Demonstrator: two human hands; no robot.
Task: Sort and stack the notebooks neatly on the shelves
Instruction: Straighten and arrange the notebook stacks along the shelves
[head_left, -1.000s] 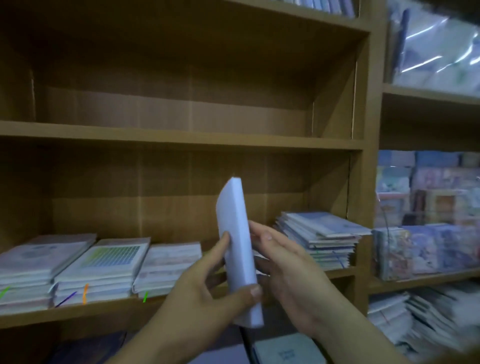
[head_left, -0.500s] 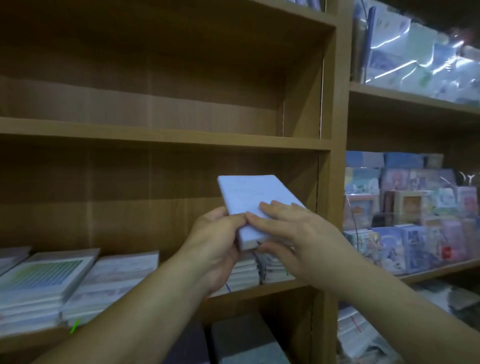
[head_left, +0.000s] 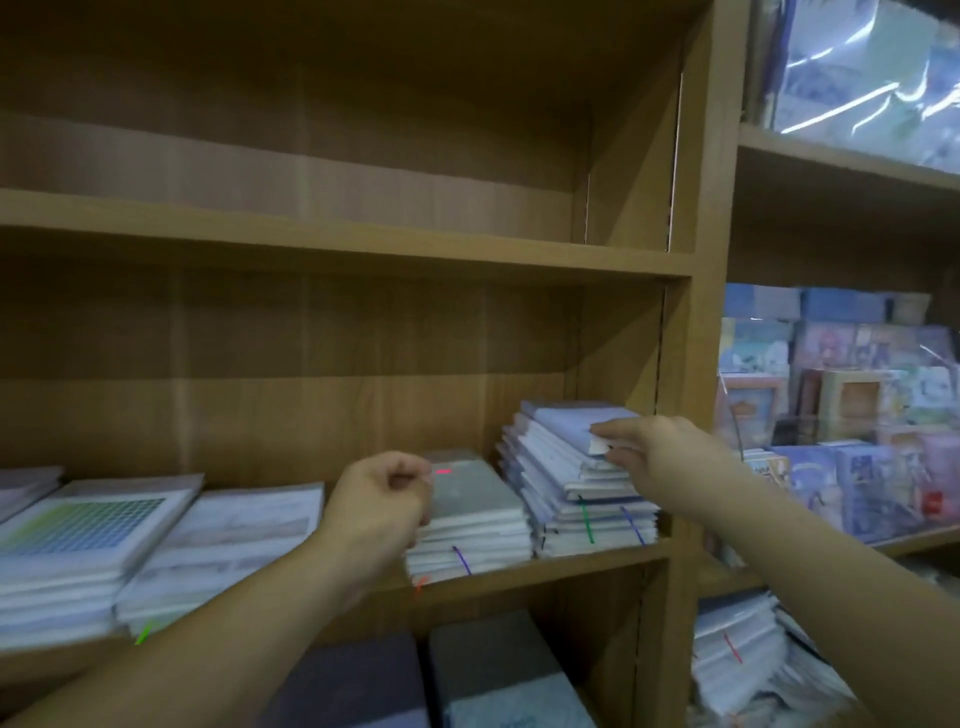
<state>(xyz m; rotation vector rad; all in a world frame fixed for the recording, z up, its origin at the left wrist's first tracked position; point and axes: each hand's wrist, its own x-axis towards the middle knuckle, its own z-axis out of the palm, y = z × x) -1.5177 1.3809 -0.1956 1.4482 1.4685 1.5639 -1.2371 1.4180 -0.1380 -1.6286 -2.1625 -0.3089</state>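
Note:
A pale blue notebook (head_left: 566, 421) lies on top of the rightmost stack (head_left: 582, 499) on the wooden shelf (head_left: 519, 571). My right hand (head_left: 654, 452) pinches the notebook's near right corner between fingers and thumb. My left hand (head_left: 379, 504) hovers in front of the lower grey-covered stack (head_left: 472, 519), fingers curled, holding nothing. Further left on the same shelf lie a white stack (head_left: 228, 551) and a stack topped by a green grid cover (head_left: 78, 540).
The shelf above (head_left: 363, 249) holds nothing in view. A vertical wooden post (head_left: 691, 364) divides this unit from a right-hand unit with colourful wrapped books (head_left: 841, 415). Dark notebooks (head_left: 498, 675) lie on the shelf below.
The pale blue notebook has gone from held up in both hands to lying on the right stack. My left hand has let go and drawn back left; my right hand stays on the corner.

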